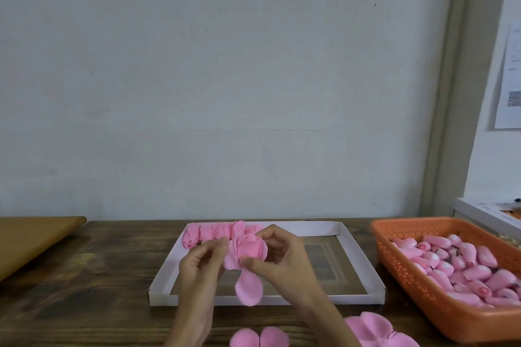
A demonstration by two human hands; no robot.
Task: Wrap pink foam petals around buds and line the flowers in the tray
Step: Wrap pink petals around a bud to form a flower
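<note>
**While one petal (248, 287) hangs loose, left hand (201, 258) and right hand (284, 253) hold a flower (251, 248) above the tray (282, 299)**

Where the left hand meets the flower's left edge, its thumb and fingertips pinch the outer pink foam. The right hand grips the flower from the other side, with the thumb pressed on the lower front and the fingers curled over the top and back. The flower is only partly wrapped. Its upper petals cup round the centre, and the one loose petal droops below the hands toward the tray's near wall. The flower is held over the left-middle part of the white cardboard tray; whether it touches the tray cannot be told.

A row of finished flowers (217, 232) lies along the tray's far wall, starting at the far-left corner. Just right of the tray stands an orange perforated basket (408, 276) heaped with pink buds (465, 270). Flat petal pieces (259, 338) lie on the wooden table (98, 276) at its near edge, some in front of the tray and some nearer the basket. A brown board (33, 236) lies at the table's left end.
</note>
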